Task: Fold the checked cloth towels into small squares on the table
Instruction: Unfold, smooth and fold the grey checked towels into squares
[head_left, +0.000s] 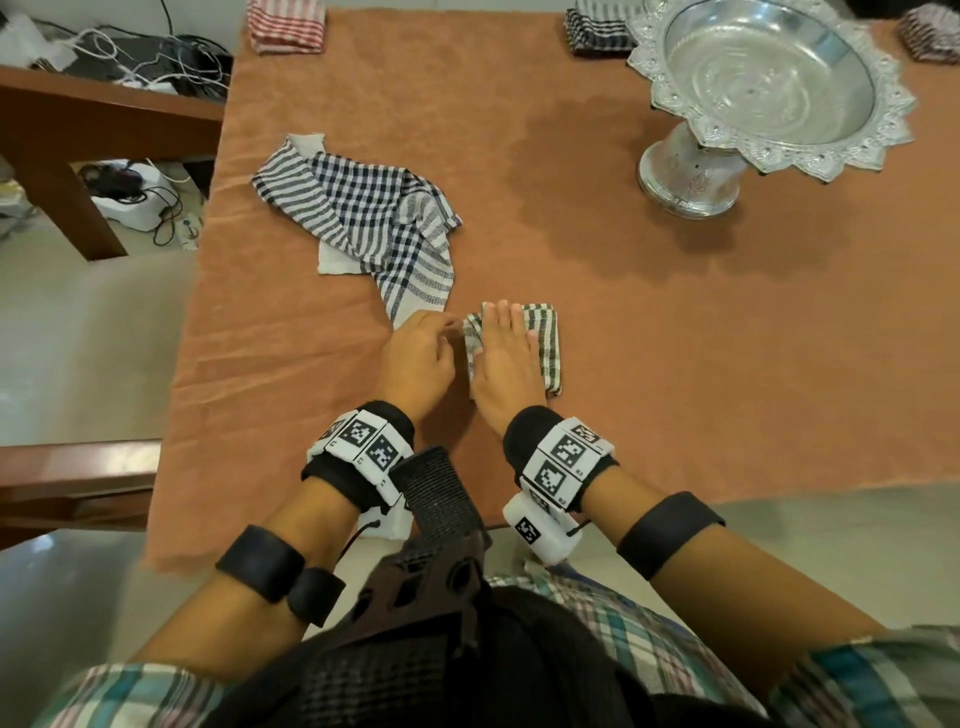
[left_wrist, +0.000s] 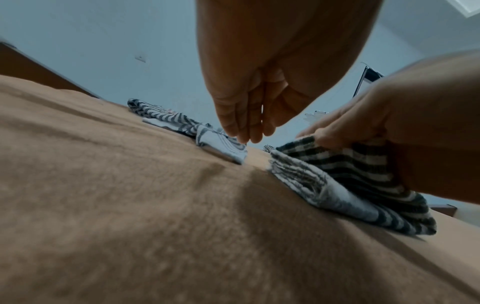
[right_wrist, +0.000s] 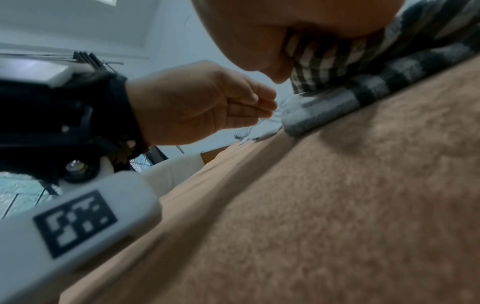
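A small folded green-checked towel (head_left: 545, 353) lies on the orange tablecloth (head_left: 675, 364) near the front. My right hand (head_left: 511, 325) lies flat on it with straight fingers, pressing it down. From the left wrist view the folded towel (left_wrist: 337, 176) shows its layered edge under the right hand (left_wrist: 389, 127). My left hand (head_left: 441, 325) hovers just left of the towel's fringed edge, fingers together and relaxed, holding nothing; its fingers (left_wrist: 244, 123) hang down. A crumpled blue-checked towel (head_left: 374, 218) lies unfolded behind the left hand.
A silver pedestal bowl (head_left: 769, 88) stands at the back right. Folded towel stacks sit along the far edge: red-checked (head_left: 284, 23), dark-checked (head_left: 597, 28) and one at the right border (head_left: 932, 34). A wooden desk (head_left: 78, 119) with cables stands left of the table.
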